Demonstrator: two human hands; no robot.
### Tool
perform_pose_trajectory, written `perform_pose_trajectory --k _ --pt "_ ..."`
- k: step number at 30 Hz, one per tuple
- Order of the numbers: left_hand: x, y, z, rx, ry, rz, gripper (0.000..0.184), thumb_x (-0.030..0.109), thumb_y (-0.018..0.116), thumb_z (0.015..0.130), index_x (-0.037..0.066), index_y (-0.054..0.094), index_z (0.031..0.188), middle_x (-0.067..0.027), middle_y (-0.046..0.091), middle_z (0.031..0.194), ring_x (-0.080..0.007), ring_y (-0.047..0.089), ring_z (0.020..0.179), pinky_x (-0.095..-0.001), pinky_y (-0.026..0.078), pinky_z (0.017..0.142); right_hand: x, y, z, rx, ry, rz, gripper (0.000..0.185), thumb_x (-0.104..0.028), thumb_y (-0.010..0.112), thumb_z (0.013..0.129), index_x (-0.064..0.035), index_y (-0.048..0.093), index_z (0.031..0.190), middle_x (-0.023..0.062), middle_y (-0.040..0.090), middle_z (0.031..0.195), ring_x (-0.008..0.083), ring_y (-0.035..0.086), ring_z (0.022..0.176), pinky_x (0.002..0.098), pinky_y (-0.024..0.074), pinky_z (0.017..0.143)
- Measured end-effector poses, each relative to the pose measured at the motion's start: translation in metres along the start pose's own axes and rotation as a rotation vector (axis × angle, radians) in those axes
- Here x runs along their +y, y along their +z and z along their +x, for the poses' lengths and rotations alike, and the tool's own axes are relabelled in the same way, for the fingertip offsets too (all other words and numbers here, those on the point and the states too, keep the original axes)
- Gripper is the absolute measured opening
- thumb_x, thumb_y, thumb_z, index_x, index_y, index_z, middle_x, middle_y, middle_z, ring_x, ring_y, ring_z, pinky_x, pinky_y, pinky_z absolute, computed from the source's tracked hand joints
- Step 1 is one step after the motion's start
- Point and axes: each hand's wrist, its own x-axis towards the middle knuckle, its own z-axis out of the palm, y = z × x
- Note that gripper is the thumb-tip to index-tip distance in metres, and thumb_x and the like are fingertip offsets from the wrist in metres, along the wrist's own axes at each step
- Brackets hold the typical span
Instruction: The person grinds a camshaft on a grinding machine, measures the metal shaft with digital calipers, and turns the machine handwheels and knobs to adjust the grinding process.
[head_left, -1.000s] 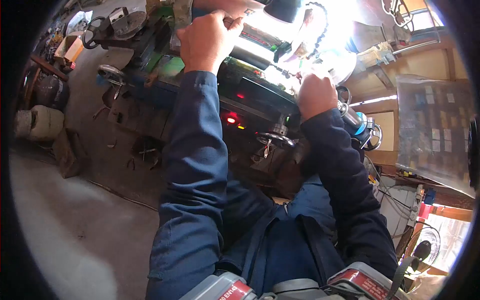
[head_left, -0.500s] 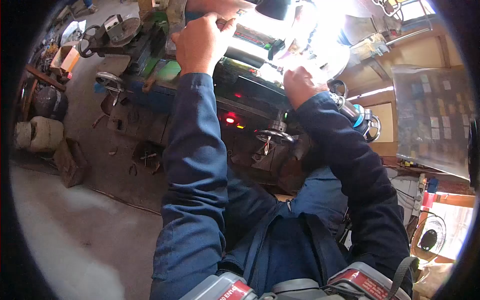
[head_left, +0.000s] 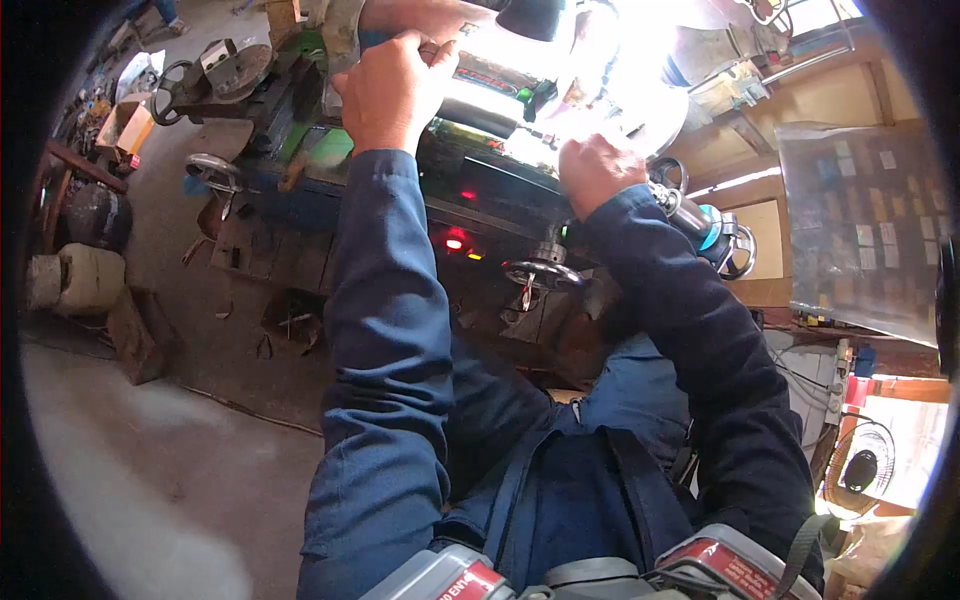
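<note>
My left hand (head_left: 392,95) is closed at the upper left part of a machine, its thumb and fingers pressed together round something too small to make out. A dark cylinder (head_left: 482,112) lies just right of it, under a brightly lit machine housing (head_left: 500,50). My right hand (head_left: 600,172) is closed at the machine's right side, beside the glare; what it holds, if anything, is hidden. A black lamp head (head_left: 530,18) hangs between and above the hands. Below them are a metal handwheel (head_left: 541,275) and a red light (head_left: 454,244).
Another handwheel (head_left: 214,172) stands out at the machine's left. A blue-ringed spindle with a wheel (head_left: 712,232) is right of my right hand. A plastic sheet (head_left: 865,230) hangs at the right, above a fan (head_left: 860,470). White containers (head_left: 92,278) stand at the left.
The whole view has shifted slightly, with the machine now further left. My right hand has moved left and lower along the machine. My left hand keeps its grip shape at the same part.
</note>
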Motion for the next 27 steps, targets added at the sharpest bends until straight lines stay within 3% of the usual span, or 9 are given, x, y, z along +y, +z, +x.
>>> perform_pose_trajectory --k 2,4,9,12,15,18,22,24,27 --pt "0.0 -0.001 0.001 -0.016 0.0 -0.017 0.041 0.053 0.065 0.089 0.014 0.076 0.096 -0.012 0.075 0.087 -0.033 0.071 0.082 -0.0473 0.043 0.084 0.011 0.017 -0.005 0.046 0.131 0.245 0.009 -0.012 0.061 0.083 -0.0067 0.067 0.086 0.0152 0.067 0.082 0.0316 0.07 0.079 0.0443 0.0559 0.067" --pt "-0.002 -0.002 -0.001 -0.019 -0.001 -0.015 0.041 0.053 0.065 0.088 0.014 0.076 0.096 -0.0122 0.075 0.087 -0.033 0.072 0.082 -0.0475 0.043 0.083 0.008 0.011 -0.003 0.02 0.161 0.272 0.01 -0.013 0.061 0.083 -0.0068 0.067 0.085 0.0148 0.068 0.082 0.0318 0.07 0.079 0.0441 0.0563 0.068" --pt "-0.003 0.001 -0.001 0.017 0.024 -0.003 0.041 0.054 0.065 0.088 0.014 0.076 0.095 -0.0127 0.075 0.086 -0.0331 0.071 0.081 -0.0477 0.043 0.082 -0.006 -0.02 0.002 -0.133 0.031 0.003 0.016 -0.015 0.061 0.084 -0.0093 0.07 0.096 0.0101 0.068 0.087 0.0284 0.068 0.083 0.0409 0.0554 0.073" --pt "-0.006 0.004 0.001 0.021 0.018 -0.018 0.042 0.054 0.065 0.088 0.014 0.076 0.094 -0.013 0.075 0.085 -0.0336 0.071 0.081 -0.048 0.044 0.081 0.0 -0.013 0.0 0.065 -0.158 0.016 0.013 -0.009 0.062 0.079 -0.0065 0.07 0.089 0.0139 0.067 0.088 0.0308 0.069 0.085 0.042 0.057 0.07" --pt "-0.008 0.004 -0.001 0.028 0.043 -0.038 0.043 0.055 0.064 0.088 0.013 0.076 0.093 -0.0139 0.075 0.083 -0.0342 0.072 0.081 -0.0486 0.044 0.081 -0.001 -0.027 0.011 -0.168 -0.191 -0.078 0.012 -0.007 0.062 0.078 -0.005 0.07 0.088 0.0143 0.066 0.09 0.0304 0.068 0.087 0.0408 0.0566 0.072" --pt "-0.011 0.007 0.0 0.069 0.078 -0.015 0.044 0.055 0.064 0.088 0.013 0.076 0.093 -0.0147 0.074 0.082 -0.0338 0.072 0.08 -0.0489 0.044 0.081 0.01 -0.014 0.012 -0.09 -0.265 -0.072 0.012 -0.007 0.062 0.079 -0.0035 0.069 0.088 0.0142 0.065 0.089 0.0307 0.067 0.089 0.0412 0.0555 0.077" --pt "-0.009 0.005 0.001 0.049 0.054 0.01 0.044 0.054 0.064 0.088 0.013 0.076 0.093 -0.0152 0.074 0.082 -0.0336 0.072 0.079 -0.0485 0.044 0.08 0.016 0.019 0.007 -0.171 -0.089 0.002 0.012 -0.006 0.06 0.081 -0.0032 0.068 0.089 0.0142 0.065 0.088 0.0308 0.066 0.09 0.0429 0.0545 0.079" --pt "-0.008 0.006 0.0 0.06 0.051 0.025 0.043 0.055 0.065 0.088 0.013 0.076 0.093 -0.0148 0.074 0.082 -0.0335 0.072 0.079 -0.0482 0.044 0.08 0.015 0.019 -0.003 -0.035 -0.136 0.071 0.012 -0.006 0.059 0.081 -0.0032 0.068 0.089 0.0145 0.065 0.088 0.031 0.066 0.092 0.0434 0.0544 0.079" --pt "-0.007 0.004 -0.001 0.043 0.053 -0.021 0.043 0.054 0.065 0.087 0.013 0.076 0.092 -0.0139 0.074 0.082 -0.0338 0.072 0.078 -0.0487 0.045 0.08 0.016 0.022 0.0 -0.012 -0.144 0.046 0.012 -0.006 0.06 0.081 -0.0034 0.068 0.089 0.0141 0.066 0.089 0.0307 0.066 0.092 0.0431 0.0547 0.079"
